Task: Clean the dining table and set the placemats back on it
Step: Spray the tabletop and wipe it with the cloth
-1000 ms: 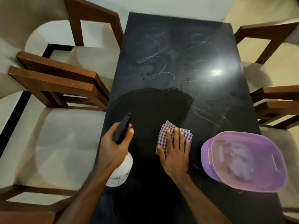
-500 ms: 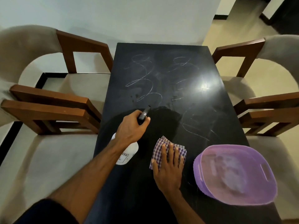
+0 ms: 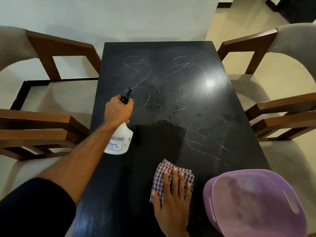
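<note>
Over the black rectangular dining table [image 3: 196,117] scrawled with chalky white lines: left hand [image 3: 118,111] curled around white plastic spray bottle [image 3: 119,141], held aloft. Near edge: right hand [image 3: 172,200], fingers flat and slightly spread, pressing purple-checked folded cloth [image 3: 171,178], just beside purple plastic basket [image 3: 256,202].

The dark rectangular dining table [image 3: 213,117] carries pale scribbled marks over its far half and a darker wiped patch near the middle. A purple checked cloth [image 3: 159,175] lies flat near the near edge, a purple plastic basket [image 3: 253,204] at the near right corner.
</note>
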